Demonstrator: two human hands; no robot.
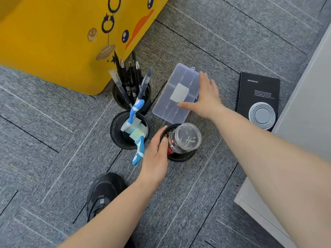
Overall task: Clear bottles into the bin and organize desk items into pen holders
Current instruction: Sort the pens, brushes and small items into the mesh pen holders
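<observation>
Three black mesh pen holders stand on the grey carpet. The far one (pixel 120 97) holds several pens. The middle one (pixel 116 133) holds two blue and white brushes (pixel 138 145). The near right one (pixel 182 157) has a clear round jar (pixel 186 137) with small metal pieces sitting in it. My left hand (pixel 155 158) rests against the left side of that holder and jar, fingers extended. My right hand (pixel 206 99) lies flat on the right edge of a clear plastic compartment box (pixel 176 93), thumb on its lid.
A yellow bin (pixel 53 36) with a cartoon duck print stands at the back left. A black notebook (pixel 258 90) with a grey collapsed silicone cup (pixel 262 115) on it lies to the right. A white cabinet (pixel 304 113) borders the right. My black shoe (pixel 103 192) is below.
</observation>
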